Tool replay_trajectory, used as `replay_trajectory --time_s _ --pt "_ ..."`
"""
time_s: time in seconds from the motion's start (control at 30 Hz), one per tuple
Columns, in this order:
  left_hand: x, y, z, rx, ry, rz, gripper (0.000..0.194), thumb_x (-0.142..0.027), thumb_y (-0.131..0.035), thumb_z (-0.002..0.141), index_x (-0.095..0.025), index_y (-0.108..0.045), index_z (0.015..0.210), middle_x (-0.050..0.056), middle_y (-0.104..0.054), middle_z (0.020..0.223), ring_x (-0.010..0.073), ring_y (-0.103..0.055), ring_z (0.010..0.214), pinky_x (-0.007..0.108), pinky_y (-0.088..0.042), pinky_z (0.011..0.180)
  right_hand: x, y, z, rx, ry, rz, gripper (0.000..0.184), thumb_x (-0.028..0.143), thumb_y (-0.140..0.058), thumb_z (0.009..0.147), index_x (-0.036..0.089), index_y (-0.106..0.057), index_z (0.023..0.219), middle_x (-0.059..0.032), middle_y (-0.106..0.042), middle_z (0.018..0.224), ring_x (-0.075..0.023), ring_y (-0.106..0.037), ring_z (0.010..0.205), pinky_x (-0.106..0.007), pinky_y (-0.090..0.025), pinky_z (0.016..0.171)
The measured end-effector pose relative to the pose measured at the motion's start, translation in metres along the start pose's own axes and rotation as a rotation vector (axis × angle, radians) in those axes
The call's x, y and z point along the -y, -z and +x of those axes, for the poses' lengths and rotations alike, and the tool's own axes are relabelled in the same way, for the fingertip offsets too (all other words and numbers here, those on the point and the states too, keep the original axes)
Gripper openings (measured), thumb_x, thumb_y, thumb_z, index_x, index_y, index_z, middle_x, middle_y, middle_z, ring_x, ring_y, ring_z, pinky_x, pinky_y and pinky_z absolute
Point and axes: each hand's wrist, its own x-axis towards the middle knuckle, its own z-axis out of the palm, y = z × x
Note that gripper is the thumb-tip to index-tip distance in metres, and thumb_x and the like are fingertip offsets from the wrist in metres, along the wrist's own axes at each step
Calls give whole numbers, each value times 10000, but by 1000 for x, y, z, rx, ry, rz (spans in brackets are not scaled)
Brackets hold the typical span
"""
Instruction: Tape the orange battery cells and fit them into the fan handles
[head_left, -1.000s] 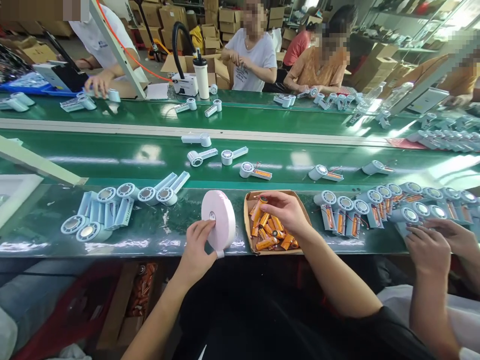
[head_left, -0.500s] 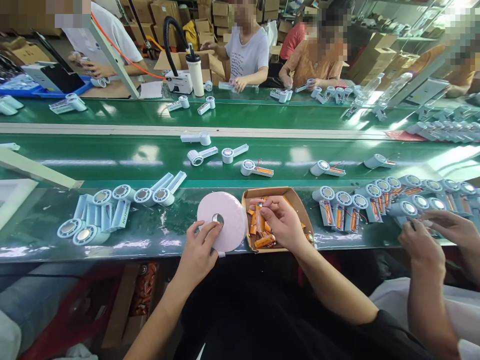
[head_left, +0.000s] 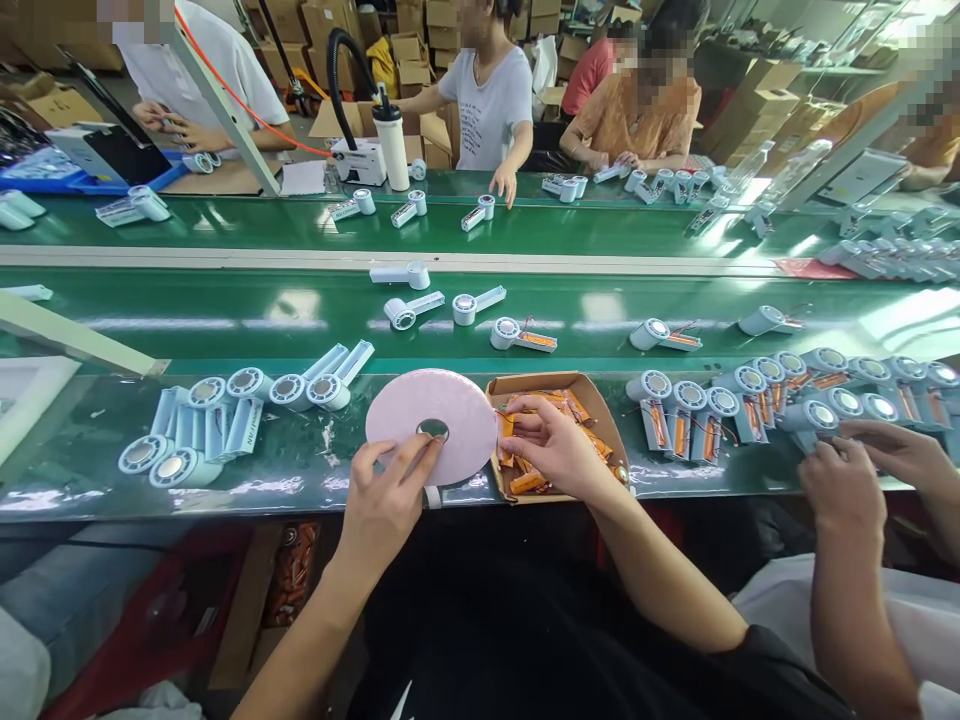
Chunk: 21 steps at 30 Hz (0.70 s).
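My left hand (head_left: 386,490) is closed on a flat, pale pink roll of tape (head_left: 412,400), with fingertips at the hole in its middle. The roll is tilted above the bench. At the roll's right edge, my right hand (head_left: 559,450) pinches a small orange-wrapped battery (head_left: 506,430); the fingers partly cover it. Under this hand stands a shallow cardboard tray (head_left: 525,382) with several orange batteries (head_left: 529,482) in it. Whether the battery touches the tape, I cannot tell.
Handheld fan bodies (head_left: 244,425) lie left on the bench, and fans with orange batteries (head_left: 681,435) lie right. A co-worker's hands (head_left: 847,485) work at the right. More fans (head_left: 465,308) rest on the green conveyor belt (head_left: 300,290). Co-workers sit across it.
My left hand has tilted the roll and shifted it slightly left. My right hand has moved from over the tray to the roll's edge. Fans on the near belt have drifted right.
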Motion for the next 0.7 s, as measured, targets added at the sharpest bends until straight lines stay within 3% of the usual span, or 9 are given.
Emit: replay_trajectory --time_s 0.1,0.23,0.3,0.37,0.43,0.5,0.57,0.63,0.7 --pt "-2 1 6 -67 -14 8 716 -5 -620 884 -351 -622 1511 22 -787 1192 295 -505 1112 519 -355 1235 -8 -6 3 -40 20 151 535 348 -898 754 279 -646 1222 25 -792 862 -191 -780 796 -349 -659 781" --pt "-27 -10 10 -154 110 14 546 -210 -746 907 -305 -683 1440 69 -765 1090 307 -526 1110 597 -194 1279 -25 -29 10 -404 198 452 520 359 -915 761 286 -646 1200 -6 -818 977 -180 -777 866 -310 -637 804" --pt "-40 -18 5 -99 181 -24 538 -307 -803 873 -266 -710 1401 98 -746 1086 321 -540 1109 587 -242 1236 -28 -26 16 -459 181 537 519 359 -918 766 297 -656 1209 0 -817 995 -171 -776 883 -291 -639 797" --pt "-40 -27 -5 37 215 -90 550 -306 -816 837 -266 -725 1379 105 -736 1104 328 -556 1106 572 -297 1201 -21 -2 25 -416 168 528 528 322 -946 727 295 -686 1185 13 -807 943 -162 -770 833 -268 -644 747" --pt "-22 -33 -19 187 240 -131 562 -265 -807 806 -283 -736 1363 104 -738 1143 339 -569 1129 569 -342 1179 -5 38 32 -421 254 489 526 283 -954 713 309 -703 1174 24 -801 957 -150 -771 839 -246 -651 736" --pt "10 -37 -31 326 286 -146 600 -261 -807 773 -295 -730 1367 103 -737 1229 362 -571 1190 575 -388 1153 12 79 33 -492 378 469 513 271 -930 753 347 -697 1204 33 -795 1070 -134 -780 940 -213 -652 790" --pt "46 -42 -34 418 350 -173 661 -318 -825 748 -294 -703 1398 101 -714 1337 385 -556 1267 571 -426 1135 23 106 26 -504 407 434 502 270 -915 780 362 -687 1218 37 -785 1106 -126 -785 981 -192 -651 813" --pt "72 -50 -20 437 383 -240 686 -406 -813 777 -288 -664 1436 91 -674 1431 382 -531 1342 547 -440 1155 22 113 17 -453 343 411 480 283 -919 784 353 -676 1192 30 -789 1081 -126 -795 940 -187 -655 788" --pt "81 -62 13 393 384 -316 615 -466 -721 882 -277 -631 1460 82 -653 1466 346 -519 1387 506 -443 1182 13 105 10 -398 274 427 453 303 -928 779 346 -643 1129 25 -800 1069 -130 -800 893 -193 -656 746"
